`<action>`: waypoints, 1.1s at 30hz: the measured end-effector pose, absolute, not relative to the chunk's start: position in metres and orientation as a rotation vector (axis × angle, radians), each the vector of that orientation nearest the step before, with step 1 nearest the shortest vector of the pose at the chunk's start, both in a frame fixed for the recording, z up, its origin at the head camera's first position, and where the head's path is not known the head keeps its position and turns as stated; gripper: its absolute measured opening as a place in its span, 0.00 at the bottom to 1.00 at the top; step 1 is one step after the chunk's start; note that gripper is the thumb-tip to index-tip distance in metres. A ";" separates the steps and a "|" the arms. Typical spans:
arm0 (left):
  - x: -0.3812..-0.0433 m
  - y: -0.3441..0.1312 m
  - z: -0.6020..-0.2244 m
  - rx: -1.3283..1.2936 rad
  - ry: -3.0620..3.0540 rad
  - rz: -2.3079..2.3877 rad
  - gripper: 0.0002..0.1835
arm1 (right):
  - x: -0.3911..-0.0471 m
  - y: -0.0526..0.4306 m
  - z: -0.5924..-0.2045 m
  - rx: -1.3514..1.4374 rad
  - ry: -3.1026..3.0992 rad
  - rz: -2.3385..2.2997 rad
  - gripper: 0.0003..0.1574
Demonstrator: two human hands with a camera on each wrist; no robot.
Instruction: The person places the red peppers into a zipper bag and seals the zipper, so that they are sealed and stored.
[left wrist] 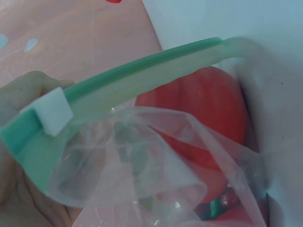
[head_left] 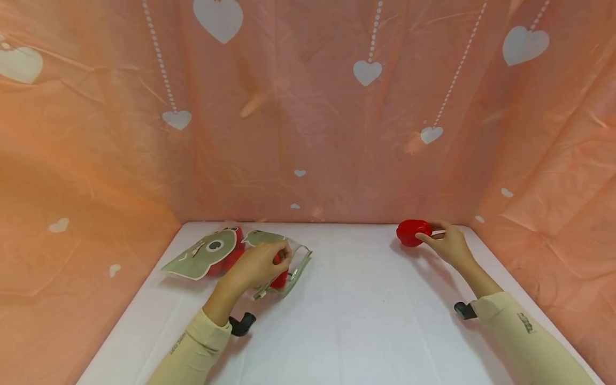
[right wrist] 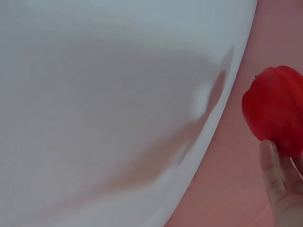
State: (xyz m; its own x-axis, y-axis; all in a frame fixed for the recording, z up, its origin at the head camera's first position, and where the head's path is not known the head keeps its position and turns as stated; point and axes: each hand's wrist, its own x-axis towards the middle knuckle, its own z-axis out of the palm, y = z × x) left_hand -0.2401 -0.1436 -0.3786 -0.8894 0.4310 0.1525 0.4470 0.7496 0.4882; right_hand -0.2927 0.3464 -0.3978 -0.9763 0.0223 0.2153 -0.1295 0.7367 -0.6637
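At the left of the table lies a clear slider bag (head_left: 194, 259) with a green cartoon print and a green zip edge. My left hand (head_left: 260, 264) grips the bag at its mouth, close to the white slider (left wrist: 56, 111). Inside the bag are red pepper-like things (left wrist: 199, 109), partly hidden by the film and the hand. Far to the right, near the table's back edge, my right hand (head_left: 449, 247) holds a red bell pepper (head_left: 411, 232) between thumb and fingers. A shadow lies below the pepper, which looks raised off the table in the right wrist view.
A white table (head_left: 346, 321) spreads between and in front of the hands. Orange-pink curtains (head_left: 317, 133) with white hearts stand along its back and both sides. A dark wrist mount (head_left: 242, 324) juts from the left cuff, another (head_left: 464, 310) from the right.
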 end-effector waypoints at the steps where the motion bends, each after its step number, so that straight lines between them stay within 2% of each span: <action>1: -0.240 -0.143 -0.378 -0.727 -2.911 -0.824 0.07 | -0.293 0.343 -0.398 0.092 -2.732 1.070 0.43; 11: -0.241 -0.143 -0.380 -0.726 -2.918 -0.842 0.07 | -0.291 0.315 -0.403 0.168 -2.738 1.116 0.36; 23: -0.241 -0.142 -0.379 -0.730 -2.911 -0.830 0.06 | -0.279 0.277 -0.407 0.188 -2.797 1.407 0.41; 33: -0.241 -0.143 -0.380 -0.722 -2.900 -0.835 0.06 | -0.267 0.247 -0.413 0.293 -2.780 1.496 0.37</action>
State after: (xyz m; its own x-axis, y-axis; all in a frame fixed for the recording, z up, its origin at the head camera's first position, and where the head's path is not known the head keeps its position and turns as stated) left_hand -0.2408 -0.1427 -0.3799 -0.8910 0.4243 0.1617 0.4453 0.7469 0.4938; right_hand -0.2675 0.2471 -0.4132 -0.9826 -0.1753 0.0620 -0.1483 0.5378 -0.8299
